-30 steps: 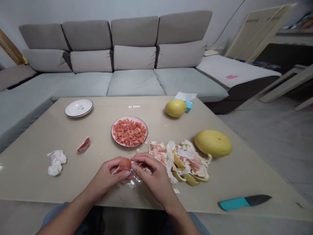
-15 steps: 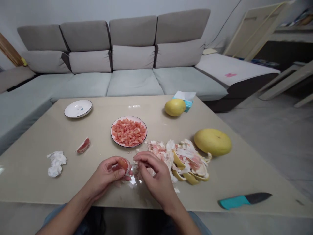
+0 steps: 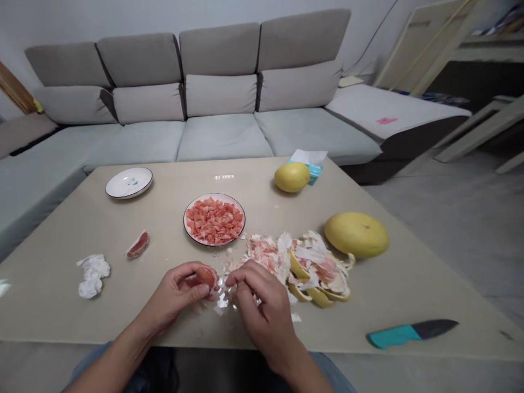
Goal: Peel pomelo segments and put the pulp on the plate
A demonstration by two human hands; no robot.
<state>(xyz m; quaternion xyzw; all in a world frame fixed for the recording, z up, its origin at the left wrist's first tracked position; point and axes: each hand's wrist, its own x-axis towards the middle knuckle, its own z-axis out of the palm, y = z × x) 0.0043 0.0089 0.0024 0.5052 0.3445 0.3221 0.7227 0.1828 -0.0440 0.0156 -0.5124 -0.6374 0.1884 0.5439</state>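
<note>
A peeled pomelo segment (image 3: 207, 277), pink flesh with a pale membrane, sits above the near edge of the glossy beige table (image 3: 53, 273). Its long axis lies roughly level across the view. The left hand (image 3: 176, 289) is closed around it with curled fingers and thumb. The right hand (image 3: 262, 311) is just beside it with fingers curled; whether these pinch anything cannot be told. White membrane scraps (image 3: 223, 297) lie beneath the hands.

To the right is a heap of yellow pomelo rind and white pith (image 3: 311, 270), touching a whole pomelo (image 3: 356, 234). Beyond the hands, a white-rimmed plate (image 3: 214, 195) holds diced pink pulp. A teal-handled knife (image 3: 409, 333) lies near the right edge, and crumpled tissue (image 3: 93, 275) lies at left.
</note>
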